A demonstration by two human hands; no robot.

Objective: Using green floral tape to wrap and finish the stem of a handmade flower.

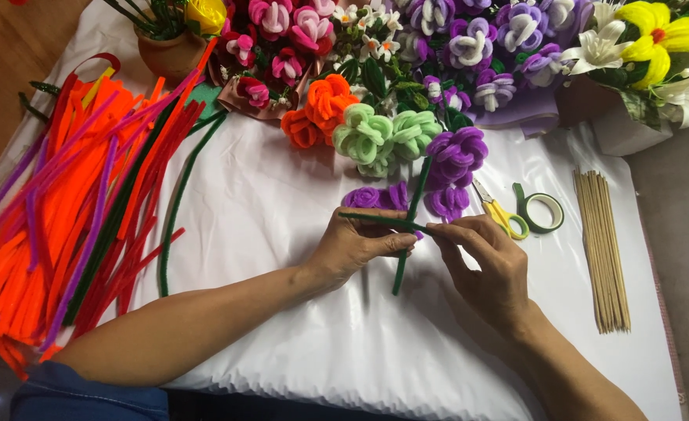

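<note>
Both hands (430, 249) pinch green stem (408, 226) horiz.

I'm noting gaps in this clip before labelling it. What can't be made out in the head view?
- Left hand: its palm and fingertips face away, so its grip on the green pipe cleaner is hidden.
- Purple flower: where the stem joins it is hidden by petals.
- Scissors: one handle loop is behind the right hand.
- Pipe cleaner pile: cut off by the left edge.
</note>
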